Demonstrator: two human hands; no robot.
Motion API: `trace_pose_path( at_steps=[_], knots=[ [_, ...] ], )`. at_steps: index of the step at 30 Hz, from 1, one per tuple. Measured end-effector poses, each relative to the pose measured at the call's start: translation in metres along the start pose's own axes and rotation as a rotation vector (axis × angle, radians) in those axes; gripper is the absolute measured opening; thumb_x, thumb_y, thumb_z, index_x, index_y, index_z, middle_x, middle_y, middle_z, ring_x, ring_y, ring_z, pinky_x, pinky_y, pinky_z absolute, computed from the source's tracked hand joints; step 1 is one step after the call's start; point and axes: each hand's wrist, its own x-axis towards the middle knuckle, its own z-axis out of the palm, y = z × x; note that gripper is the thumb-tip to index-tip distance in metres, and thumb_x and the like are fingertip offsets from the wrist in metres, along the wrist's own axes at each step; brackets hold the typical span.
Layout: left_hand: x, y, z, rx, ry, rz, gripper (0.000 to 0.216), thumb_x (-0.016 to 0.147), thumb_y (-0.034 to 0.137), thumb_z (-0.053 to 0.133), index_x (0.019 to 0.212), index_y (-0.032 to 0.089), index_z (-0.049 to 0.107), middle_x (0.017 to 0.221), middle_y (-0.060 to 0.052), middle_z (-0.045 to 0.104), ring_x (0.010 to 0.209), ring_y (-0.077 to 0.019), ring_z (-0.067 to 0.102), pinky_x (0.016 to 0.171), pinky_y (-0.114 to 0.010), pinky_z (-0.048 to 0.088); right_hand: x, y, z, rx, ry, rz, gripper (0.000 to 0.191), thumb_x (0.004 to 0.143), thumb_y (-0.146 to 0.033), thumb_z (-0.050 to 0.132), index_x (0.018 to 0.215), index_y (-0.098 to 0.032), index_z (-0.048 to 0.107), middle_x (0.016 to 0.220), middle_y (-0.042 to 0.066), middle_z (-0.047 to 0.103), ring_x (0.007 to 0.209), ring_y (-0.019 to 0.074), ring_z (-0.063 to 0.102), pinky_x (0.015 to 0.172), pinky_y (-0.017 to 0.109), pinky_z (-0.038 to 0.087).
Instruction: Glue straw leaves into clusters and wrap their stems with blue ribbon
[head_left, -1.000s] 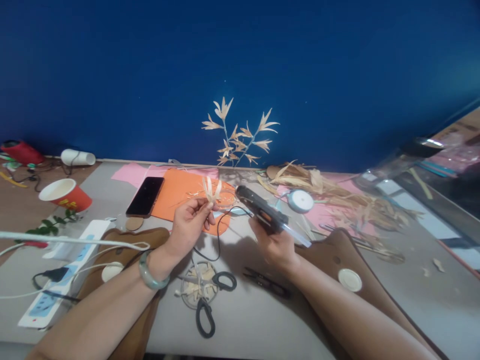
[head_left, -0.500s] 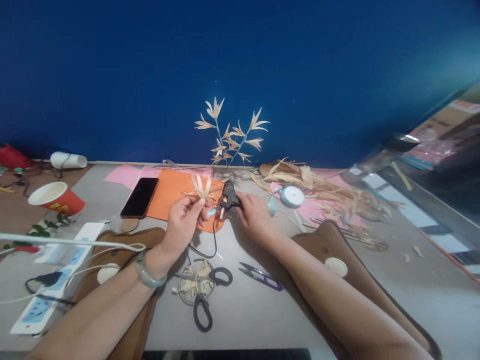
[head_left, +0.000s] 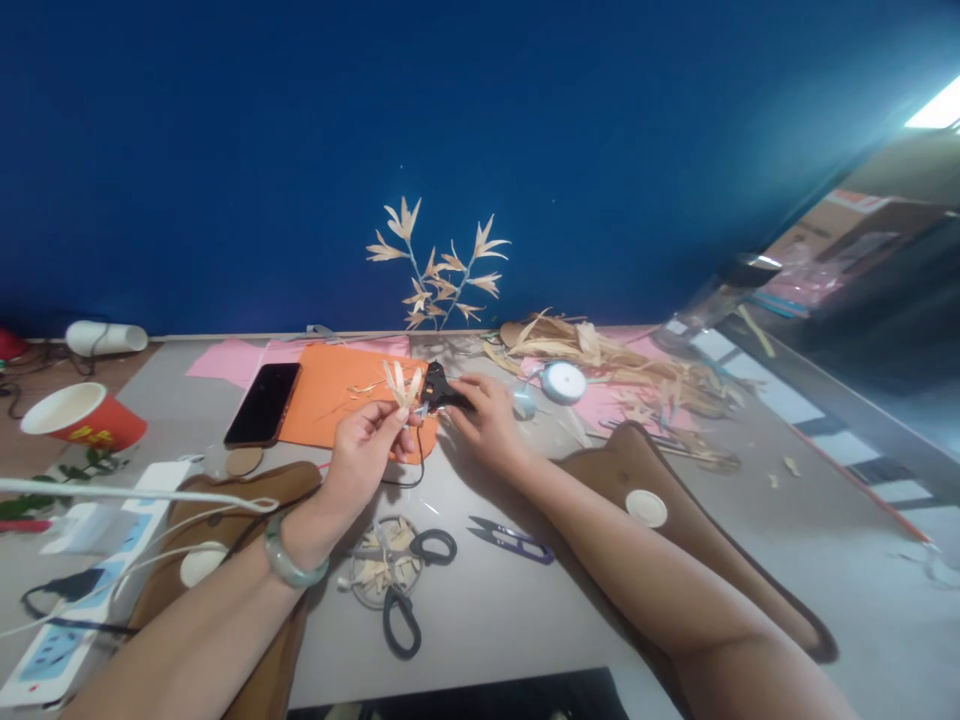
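My left hand [head_left: 367, 445] pinches a small flower of pale dried husk strips [head_left: 401, 383] between thumb and fingertips, petals pointing up. Close on its right, my right hand [head_left: 487, 422] grips a black glue gun [head_left: 442, 388]; the front of the gun is near the base of the flower, and I cannot tell whether they touch. Both are over an orange sheet [head_left: 319, 400]. Behind them stands a branched stem with several husk flowers [head_left: 442, 285]. Nearer me lie black-handled scissors [head_left: 405, 600] across a round dish of husk scraps [head_left: 375, 570], and purple thread snips [head_left: 514, 540].
A phone [head_left: 262, 405] lies left of the orange sheet. Further left are a red paper cup [head_left: 112, 425] and a power strip [head_left: 105, 585] with cables. Dried husks [head_left: 600, 355] and a ribbon roll [head_left: 564, 382] lie at right. Brown mats [head_left: 675, 560] are under both forearms.
The glue gun has turned in my right hand, its nozzle no longer pointing down toward me, and has come closer to the flower. The whole view has shifted slightly to the right.
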Motion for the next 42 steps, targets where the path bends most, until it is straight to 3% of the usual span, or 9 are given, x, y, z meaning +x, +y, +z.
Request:
trace_pose_path(
  at_steps=[4, 12, 18, 23, 30, 36, 42],
  knots=[
    [-0.005, 0.004, 0.004, 0.033, -0.061, -0.029, 0.026, 0.083, 0.038, 0.063, 0.079, 0.013, 0.067, 0.053, 0.001, 0.059, 0.045, -0.0086, 0.054, 0.048, -0.02, 0.045, -0.004, -0.036, -0.023, 0.446, -0.078, 0.117, 0.019, 0.085, -0.03, 0.062, 0.096, -0.017, 0.071, 0.093, 0.008, 0.07, 0.089, 0.0195, 0.064, 0.083, 0.036, 0.048],
    [-0.009, 0.005, 0.011, 0.077, -0.094, -0.047, 0.025, 0.08, 0.039, 0.068, 0.076, 0.014, 0.066, 0.055, 0.0, 0.062, 0.048, -0.0096, 0.056, 0.05, -0.021, 0.048, -0.005, -0.057, -0.039, 0.759, -0.186, 0.348, 0.013, 0.078, -0.026, 0.067, 0.083, -0.016, 0.072, 0.084, 0.004, 0.072, 0.081, 0.0151, 0.064, 0.081, 0.031, 0.049],
    [-0.011, 0.003, 0.012, 0.134, -0.124, -0.05, 0.029, 0.08, 0.042, 0.067, 0.077, 0.013, 0.067, 0.055, -0.002, 0.064, 0.05, -0.0109, 0.058, 0.05, -0.021, 0.05, -0.004, -0.057, -0.04, 0.849, -0.196, 0.383, 0.011, 0.077, -0.025, 0.067, 0.074, -0.015, 0.07, 0.072, 0.002, 0.069, 0.071, 0.0129, 0.061, 0.073, 0.027, 0.048],
    [-0.012, 0.001, 0.01, 0.185, -0.118, -0.009, 0.022, 0.08, 0.035, 0.067, 0.075, 0.014, 0.067, 0.055, 0.0, 0.065, 0.049, -0.0104, 0.059, 0.051, -0.02, 0.051, -0.007, -0.059, -0.04, 0.885, -0.202, 0.398, 0.016, 0.076, -0.028, 0.069, 0.067, -0.015, 0.067, 0.069, 0.001, 0.068, 0.067, 0.0121, 0.059, 0.068, 0.025, 0.046],
    [-0.014, 0.005, 0.008, 0.285, -0.074, 0.149, 0.012, 0.08, 0.023, 0.066, 0.074, 0.015, 0.073, 0.063, -0.003, 0.071, 0.056, -0.0125, 0.065, 0.056, -0.02, 0.053, -0.01, -0.065, -0.043, 0.885, -0.087, 0.407, 0.02, 0.075, -0.03, 0.069, 0.062, -0.016, 0.063, 0.065, 0.0, 0.065, 0.063, 0.0113, 0.057, 0.065, 0.025, 0.046],
    [-0.014, 0.003, 0.003, 0.41, -0.068, 0.336, 0.015, 0.081, 0.017, 0.064, 0.072, 0.019, 0.075, 0.07, -0.002, 0.074, 0.064, -0.0131, 0.068, 0.064, -0.021, 0.054, -0.014, -0.067, -0.045, 0.869, -0.072, 0.388, 0.022, 0.08, -0.031, 0.065, 0.064, -0.016, 0.063, 0.068, 0.002, 0.068, 0.068, 0.014, 0.06, 0.072, 0.03, 0.048],
    [-0.016, -0.003, -0.001, 0.49, -0.11, 0.43, 0.018, 0.083, 0.015, 0.063, 0.088, 0.024, 0.077, 0.082, -0.001, 0.075, 0.074, -0.0128, 0.068, 0.069, -0.02, 0.052, -0.017, -0.069, -0.041, 0.93, -0.032, 0.368, 0.024, 0.08, -0.031, 0.067, 0.061, -0.017, 0.059, 0.066, 0.002, 0.067, 0.067, 0.0141, 0.061, 0.072, 0.03, 0.048]
  ],
)
